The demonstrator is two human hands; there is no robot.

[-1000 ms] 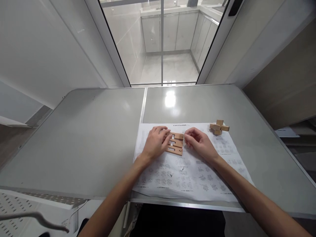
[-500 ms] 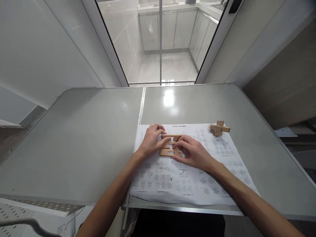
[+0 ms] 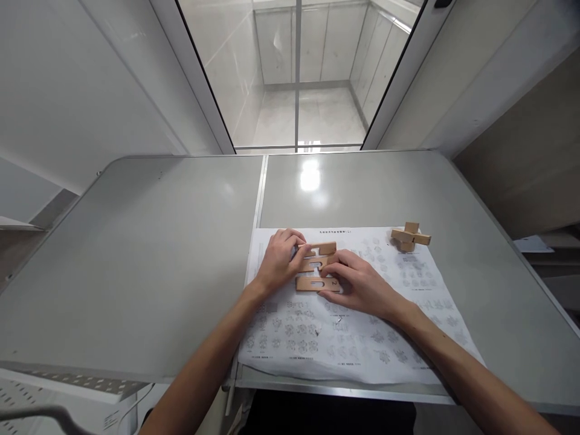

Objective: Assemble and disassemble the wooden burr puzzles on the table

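From where I stand, the pale table [image 3: 194,254] spreads widest, with a printed sheet [image 3: 362,326] lying on it. Over that, the left hand [image 3: 283,260] is curled narrow at the left ends of two slotted pieces, the far piece [image 3: 327,248] and the middle piece [image 3: 308,266]; the right hand [image 3: 357,281], thumb and fingers slightly parted, touches the right ends of the middle piece and the near piece [image 3: 330,286] (how firmly either grips, I can't tell). I'd steady with the left and nudge lightly with the right, keeping the slots in view. Right of them sits a cluster of crossed blocks [image 3: 411,237]. The sheet's heading [image 3: 335,232] is too small to read; a sideways "2" marks the near piece.
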